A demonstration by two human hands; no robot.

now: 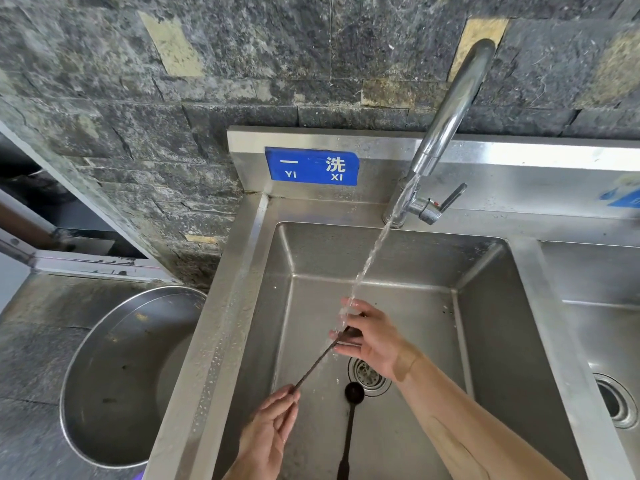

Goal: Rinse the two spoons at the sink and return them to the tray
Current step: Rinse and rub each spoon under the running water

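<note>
Two dark spoons show in the head view. One spoon (320,358) is held slantwise over the left sink basin (485,306), under the running water (367,265) from the tap (450,112). The left hand (270,434) pinches the end of its handle between thumb and curled fingertips, low in the picture. The right hand (370,336) holds the bowl end, with the fingers (341,348) bent loosely round it, so the bowl itself is hidden behind them. The stream lands on the upper fingers of that hand and on the spoon end. The second spoon (348,434) lies flat on the basin floor, untouched by either hand, its round bowl just beside the drain strainer (369,374) and its handle pointing toward the lower edge. One more basin (606,341) with its own drain sits to the right. One large metal bowl (124,375) stands on the floor left of the sink. One blue label (311,166) is stuck on the splashback.
</note>
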